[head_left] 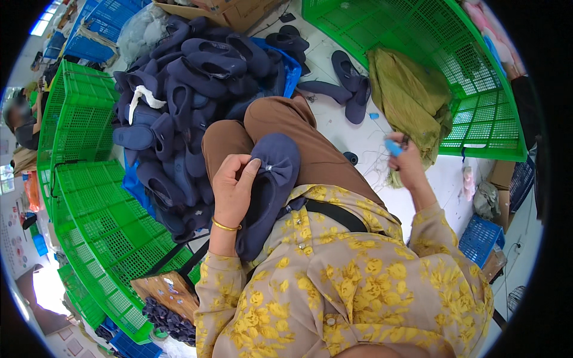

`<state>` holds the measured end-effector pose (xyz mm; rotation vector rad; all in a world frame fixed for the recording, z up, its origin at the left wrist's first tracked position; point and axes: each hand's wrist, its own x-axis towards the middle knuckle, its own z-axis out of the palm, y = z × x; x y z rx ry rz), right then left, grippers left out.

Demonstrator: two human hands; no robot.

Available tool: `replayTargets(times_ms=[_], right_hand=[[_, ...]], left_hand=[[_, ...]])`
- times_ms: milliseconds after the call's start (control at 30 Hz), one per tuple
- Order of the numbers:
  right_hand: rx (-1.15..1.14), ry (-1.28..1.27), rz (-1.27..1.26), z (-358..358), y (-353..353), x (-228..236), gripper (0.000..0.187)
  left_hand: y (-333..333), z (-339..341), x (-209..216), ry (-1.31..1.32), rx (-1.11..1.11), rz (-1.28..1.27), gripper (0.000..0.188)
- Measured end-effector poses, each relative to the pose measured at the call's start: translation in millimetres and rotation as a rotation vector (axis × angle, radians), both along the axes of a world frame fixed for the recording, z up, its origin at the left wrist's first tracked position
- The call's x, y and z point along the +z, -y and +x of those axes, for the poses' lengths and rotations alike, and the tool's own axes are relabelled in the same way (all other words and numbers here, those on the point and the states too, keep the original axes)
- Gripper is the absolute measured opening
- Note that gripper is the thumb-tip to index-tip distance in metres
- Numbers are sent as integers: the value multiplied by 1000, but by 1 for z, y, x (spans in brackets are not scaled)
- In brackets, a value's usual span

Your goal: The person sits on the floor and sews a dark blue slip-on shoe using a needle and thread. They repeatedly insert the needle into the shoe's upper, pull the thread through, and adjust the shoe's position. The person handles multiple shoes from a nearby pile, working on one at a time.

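My left hand point(231, 186) grips a navy fabric shoe point(279, 150) on my lap, its thumb pressed beside the bow on the upper. A small shiny piece sits at the middle of that bow. Off to the right, my right hand point(409, 166) is raised away from the shoe with its fingers closed and a little blurred. Something bright blue shows at its fingertips; whether it is held or worn on a finger, I cannot make out. Any thread between the hands is too fine to see.
A heap of navy shoes point(206, 62) lies at the far left. Green crates point(83, 113) stand along the left, another green crate point(477, 113) at the far right with olive cloth point(412, 89) over it. Loose shoes point(352, 83) lie on the floor; a wooden board point(170, 292) is near left.
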<state>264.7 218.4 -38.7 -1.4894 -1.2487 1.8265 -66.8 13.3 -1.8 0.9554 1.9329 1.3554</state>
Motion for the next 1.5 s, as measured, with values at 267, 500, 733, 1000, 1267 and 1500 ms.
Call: replayTargets(times_ms=[267,500,733,1000,1267,1500], right_hand=[[1081,339,754,-130,67,53,17],[752,-308,587,-147,63,71,16],[331,-819,-262,-192,74,60,34],[221,-548,-373,-179,87,67,35],[285,-670,-118,-161,85,57,32],[452,112,532,-96,53,46,20]], left_hand=[[-22,3,3,61,-13,-55,18],[-23,9,-13,-33,52,-84,20],[-23,15,-19,-88,99,-67,22],[-27,25,-26,-293,193,-48,19],[-24,24,-21,-280,141,-63,20],[-23,22,-9,-240,117,-29,8]])
